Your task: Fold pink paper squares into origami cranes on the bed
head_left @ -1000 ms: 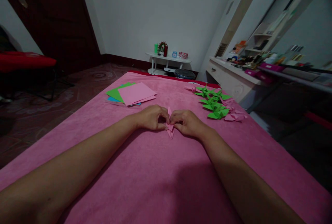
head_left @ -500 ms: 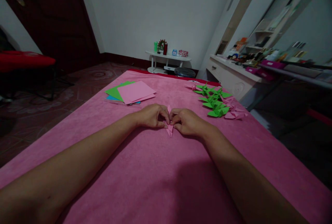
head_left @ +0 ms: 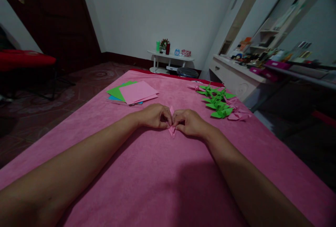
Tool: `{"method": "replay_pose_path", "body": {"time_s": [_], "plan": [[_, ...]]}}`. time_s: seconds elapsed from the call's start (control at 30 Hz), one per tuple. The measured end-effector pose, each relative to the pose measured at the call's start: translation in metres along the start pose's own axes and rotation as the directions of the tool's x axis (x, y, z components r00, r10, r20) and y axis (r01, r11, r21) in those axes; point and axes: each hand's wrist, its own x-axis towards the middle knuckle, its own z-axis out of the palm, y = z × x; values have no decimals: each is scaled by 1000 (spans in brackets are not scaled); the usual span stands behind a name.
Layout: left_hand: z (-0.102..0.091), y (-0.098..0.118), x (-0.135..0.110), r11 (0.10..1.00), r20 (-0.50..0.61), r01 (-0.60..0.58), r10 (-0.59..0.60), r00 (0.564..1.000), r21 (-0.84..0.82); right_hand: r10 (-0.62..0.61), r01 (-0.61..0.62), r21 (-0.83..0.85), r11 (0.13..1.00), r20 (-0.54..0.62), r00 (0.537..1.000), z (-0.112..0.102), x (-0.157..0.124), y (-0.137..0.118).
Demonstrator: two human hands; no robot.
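A small folded pink paper piece (head_left: 172, 130) lies on the pink cloth (head_left: 147, 181) in the middle of the surface. My left hand (head_left: 153, 115) pinches its left side with curled fingers. My right hand (head_left: 189, 122) pinches its right side, fingertips meeting the left hand's. A pointed tip of the paper sticks up between the thumbs and another points toward me. Most of the piece is hidden under the fingers.
A stack of flat paper sheets (head_left: 133, 93), pink on top of green and blue, lies at the far left. Several folded green and pink paper figures (head_left: 219, 102) lie at the far right. A dresser (head_left: 236, 80) stands beyond the right edge, a white low table (head_left: 170, 60) by the wall.
Both hands stay pinched on the pink paper piece, their fingertips drawn slightly closer together. The view has shifted a little.
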Motion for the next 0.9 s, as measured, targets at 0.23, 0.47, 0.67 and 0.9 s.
{"method": "replay_pose_path", "body": {"time_s": [0.23,0.47,0.67,0.9], "plan": [[0,4,1,999,-15,34,-34,999,-14,-20,20,2,1000,45,999,-4,1,-3],[4,2,1,995,-43,81,-79,996,59,-22,25,-34,999,78,997,-8,2,-12],[6,2,2,990,-54,110,-105,993,84,-8,13,-56,998,87,996,-6,3,-13],[7,2,2,991,-71,110,-105,992,72,18,-17,-18,1000,75,997,-5,3,-13]]}}
